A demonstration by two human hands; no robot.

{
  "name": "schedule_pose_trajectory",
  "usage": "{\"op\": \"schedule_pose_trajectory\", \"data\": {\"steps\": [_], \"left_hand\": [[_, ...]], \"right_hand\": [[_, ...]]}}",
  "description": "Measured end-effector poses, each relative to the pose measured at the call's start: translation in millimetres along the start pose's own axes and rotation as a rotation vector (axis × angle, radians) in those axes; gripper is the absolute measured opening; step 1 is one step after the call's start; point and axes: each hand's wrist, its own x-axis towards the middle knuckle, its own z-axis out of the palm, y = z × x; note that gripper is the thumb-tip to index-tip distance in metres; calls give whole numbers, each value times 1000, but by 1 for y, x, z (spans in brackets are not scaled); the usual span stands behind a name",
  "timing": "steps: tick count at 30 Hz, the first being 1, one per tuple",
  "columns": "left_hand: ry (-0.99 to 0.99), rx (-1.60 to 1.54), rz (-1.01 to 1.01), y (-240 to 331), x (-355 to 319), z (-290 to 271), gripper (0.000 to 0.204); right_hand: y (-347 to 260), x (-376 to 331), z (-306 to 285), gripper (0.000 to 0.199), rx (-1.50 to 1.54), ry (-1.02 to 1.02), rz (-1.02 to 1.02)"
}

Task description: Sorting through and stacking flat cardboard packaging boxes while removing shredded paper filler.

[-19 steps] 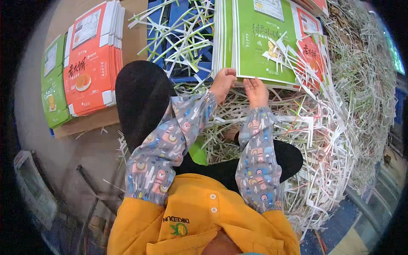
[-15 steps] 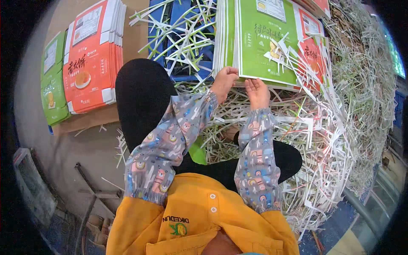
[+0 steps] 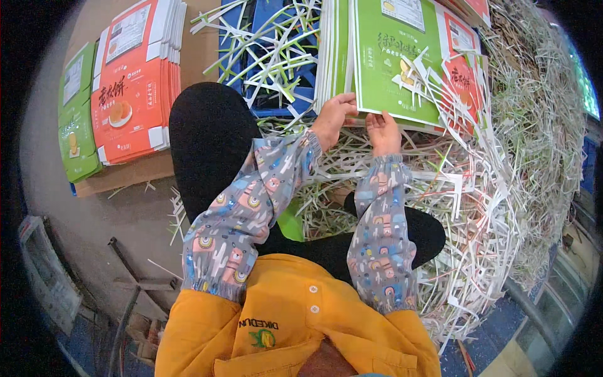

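Observation:
A stack of flat printed card sheets (image 3: 384, 81), green with white borders and a red part at the right, lies in front of me. At its near left corner, my left hand (image 3: 336, 119) has thumb and fingers closed on the edge. My right hand (image 3: 383, 135) is just beside it, its thumb and curled fingers pinching the near edge of the sheets. How many sheets lie between the fingers is hidden. Thin white and green paper strips (image 3: 422, 81) lie across the right part of the stack.
Stacks of red cartons (image 3: 135, 94) and green cartons (image 3: 76, 113) lie flat on brown cardboard (image 3: 125, 181) at the left. Paper strips cover a blue pallet (image 3: 267, 22). A large heap of shredded trimmings (image 3: 465, 232) spreads along the right, with my folded legs (image 3: 210, 144) close by.
My right hand has shifted slightly, its fingers now more curled at the sheets' near edge. My left hand has risen a little at the corner. The stack lies nearly the same.

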Motion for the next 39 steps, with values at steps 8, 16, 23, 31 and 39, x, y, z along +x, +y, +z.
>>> {"op": "schedule_pose_trajectory", "data": {"steps": [8, 16, 23, 31, 39], "left_hand": [[-56, 51, 38, 6, -4, 3, 30], [125, -81, 113, 30, -8, -11, 25], [570, 136, 487, 59, 37, -38, 30], [701, 1353, 845, 124, 95, -58, 40], [320, 1789, 473, 164, 144, -72, 38]], "right_hand": [[-2, -3, 25, 22, 215, 16, -20], [-48, -41, 55, 27, 117, -68, -278], [4, -141, -48, 41, 1, -21, -224], [38, -131, -95, 38, 163, -27, -33], [53, -117, -107, 45, 121, -53, -7]]}}
